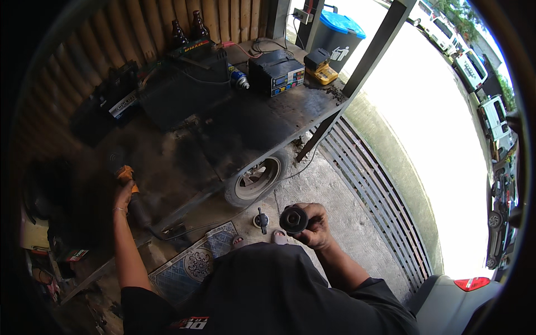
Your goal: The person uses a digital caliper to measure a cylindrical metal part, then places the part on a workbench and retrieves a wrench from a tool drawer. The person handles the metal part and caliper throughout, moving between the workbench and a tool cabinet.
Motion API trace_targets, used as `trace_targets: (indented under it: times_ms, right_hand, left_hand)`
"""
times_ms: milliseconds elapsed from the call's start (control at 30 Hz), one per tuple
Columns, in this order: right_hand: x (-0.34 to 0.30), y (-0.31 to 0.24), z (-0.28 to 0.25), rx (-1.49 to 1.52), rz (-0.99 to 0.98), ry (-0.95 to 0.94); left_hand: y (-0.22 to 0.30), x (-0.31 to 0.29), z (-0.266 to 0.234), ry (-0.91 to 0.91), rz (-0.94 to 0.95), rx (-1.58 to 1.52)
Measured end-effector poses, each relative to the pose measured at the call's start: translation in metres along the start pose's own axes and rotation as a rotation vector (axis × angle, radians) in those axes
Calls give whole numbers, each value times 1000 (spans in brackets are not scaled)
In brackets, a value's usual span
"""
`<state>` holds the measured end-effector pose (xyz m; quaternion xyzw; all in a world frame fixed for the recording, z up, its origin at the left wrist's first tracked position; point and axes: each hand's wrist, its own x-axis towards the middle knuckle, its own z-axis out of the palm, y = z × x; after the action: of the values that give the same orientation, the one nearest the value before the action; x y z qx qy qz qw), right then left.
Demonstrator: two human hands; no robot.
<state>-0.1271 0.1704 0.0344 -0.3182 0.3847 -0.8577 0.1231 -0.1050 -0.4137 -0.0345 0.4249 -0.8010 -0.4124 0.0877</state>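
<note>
- We hold an orange-and-black corded power tool [138, 210] at the dark workbench [240, 131].
- We hold a round, dark metal part [293, 220], its hexagonal centre facing us.

Colours: black, orange, blue spots

Left hand [125, 194]: power tool [124, 172], orange just above the grip, dark below. Right hand [316, 228]: round part [293, 219], all black. Left of right grip: mat [195, 262], blue-grey, ornate medallion. Up-left of right grip: wheel [255, 177], pale grey rim. Farther up: bench top [245, 131], blackened brown; charger [324, 75], yellow-and-black; bin [329, 46], dark grey, lid [341, 22] bright blue. Below both grips: shirt [257, 285], black, red-and-white print.
</note>
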Motion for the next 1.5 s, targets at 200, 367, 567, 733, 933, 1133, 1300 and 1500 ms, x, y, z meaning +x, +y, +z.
trace_targets:
  times_ms: [200,367,567,733,933,1133,1300,1500]
  right_hand:
    - [19,-20,1,-234,-204,-133]
    - [21,-32,5,-341,-260,-117]
    - [17,-38,-2,-342,-261,-120]
    - [10,-41,-6,-313,-237,-53]
    - [2,-45,-16,-267,-214,2]
    - [-11,-33,-18,-114,-126,170]
    - [-16,-24,-21,-80,-74,193]
    - [-4,-15,-19,-68,82,266]
  left_hand:
    - [-15,9,1,-39,75,-133]
    - [-18,11,7,24,81,-185]
    - [-12,7,9,19,57,-193]
    - [-16,10,10,-10,21,-221]
    - [-19,12,18,90,93,-304]
    - [0,-11,29,188,130,-419]
    - [18,-29,39,308,3,-359]
    - [6,-25,56,344,-78,-473]
